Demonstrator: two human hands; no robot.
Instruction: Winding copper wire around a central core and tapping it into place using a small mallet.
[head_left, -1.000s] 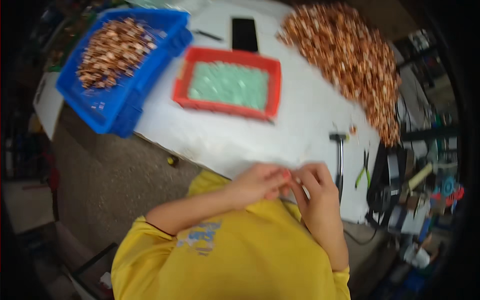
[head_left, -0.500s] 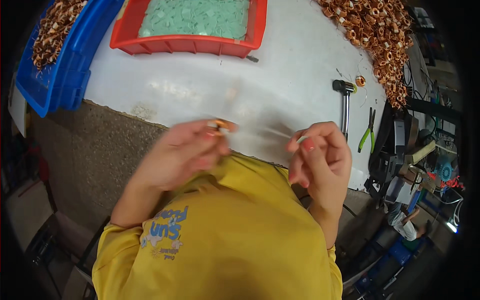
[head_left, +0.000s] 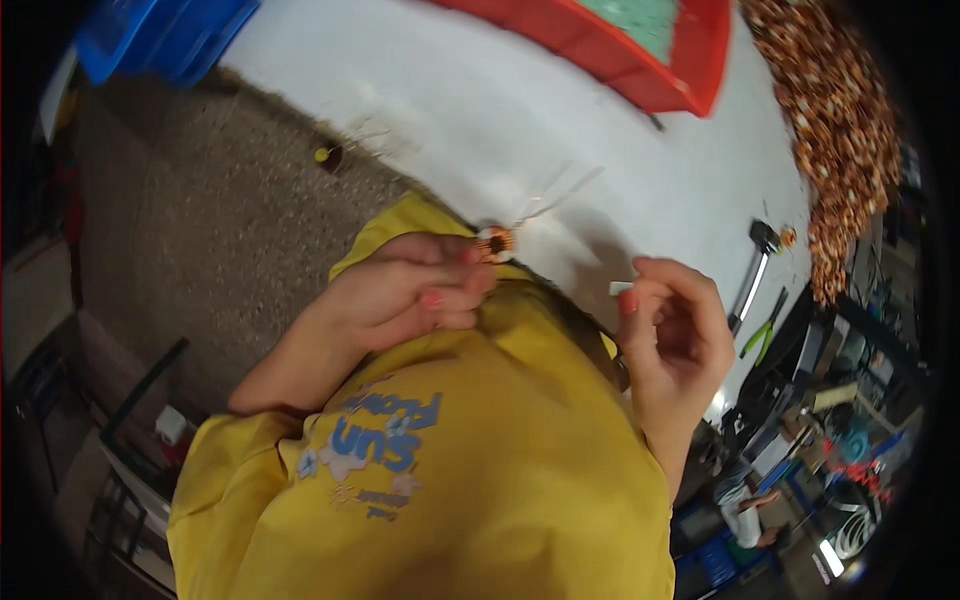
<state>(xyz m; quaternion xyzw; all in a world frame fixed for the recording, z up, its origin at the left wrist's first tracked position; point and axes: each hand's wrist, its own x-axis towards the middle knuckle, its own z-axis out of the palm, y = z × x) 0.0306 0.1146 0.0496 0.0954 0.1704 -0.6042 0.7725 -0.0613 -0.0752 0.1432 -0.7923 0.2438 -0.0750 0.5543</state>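
My left hand (head_left: 408, 290) pinches a small ring-shaped copper coil (head_left: 496, 244) between thumb and fingertips. Two thin wire leads stick out of the coil toward the table's far side. To the right, my right hand (head_left: 685, 335) grips a small pale flat piece (head_left: 620, 288) between thumb and index finger, its other fingers curled. A gap separates the pale piece from the coil. Both hands are held over the front edge of the white table (head_left: 450, 120), close to my yellow shirt.
A red bin (head_left: 695, 95) of pale green pieces stands at the far side, a blue bin (head_left: 165, 40) at far left. Heaped copper coils (head_left: 840, 140) cover the right side. Nearer lie a hammer (head_left: 752, 275) and green-handled pliers (head_left: 765, 335). Another person (head_left: 740, 510) is in the background.
The view has swung, shifting the bins and tools in the picture. My left hand has turned the coil, so its leads now show pointing away. Both hands keep their holds.
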